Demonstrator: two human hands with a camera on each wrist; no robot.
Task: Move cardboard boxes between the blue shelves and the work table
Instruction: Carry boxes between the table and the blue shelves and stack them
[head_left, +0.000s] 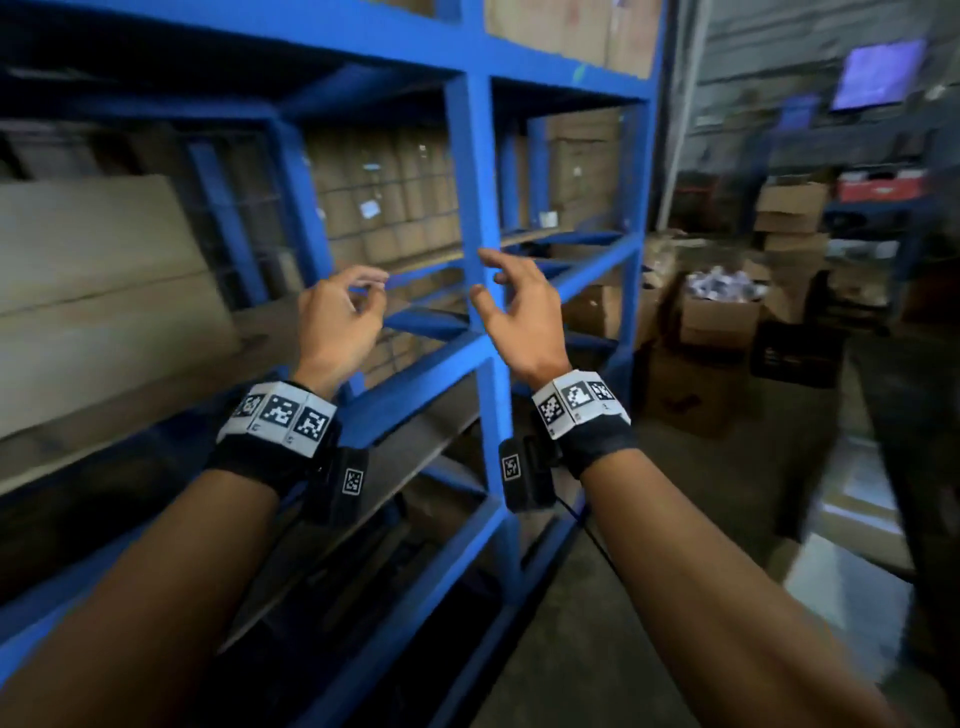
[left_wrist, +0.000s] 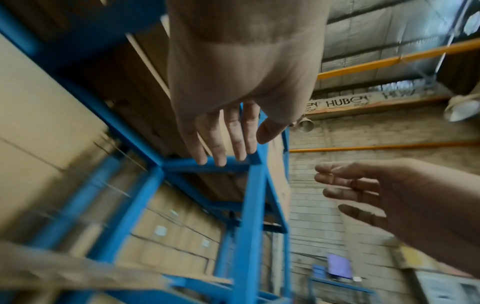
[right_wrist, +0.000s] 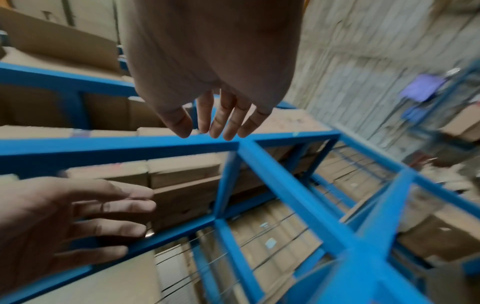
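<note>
The blue shelves (head_left: 478, 208) fill the left and middle of the head view. A large flat cardboard box (head_left: 104, 291) lies on the shelf at the left, and more stacked cardboard boxes (head_left: 384, 192) stand behind the frame. My left hand (head_left: 363, 296) and right hand (head_left: 491, 278) are raised side by side in front of the shelf upright, fingers loosely spread, holding nothing and touching nothing. In the left wrist view my left hand (left_wrist: 228, 144) hangs empty before a blue crossbar (left_wrist: 207, 166). In the right wrist view my right hand (right_wrist: 215, 123) is equally empty above the frame (right_wrist: 285, 185).
To the right of the shelves, open cardboard boxes (head_left: 722, 312) and a black crate (head_left: 795, 353) sit on the floor. A lit screen (head_left: 878, 73) hangs on the far wall. Bare concrete floor (head_left: 597, 623) runs along the shelf's right end. The picture is motion-blurred.
</note>
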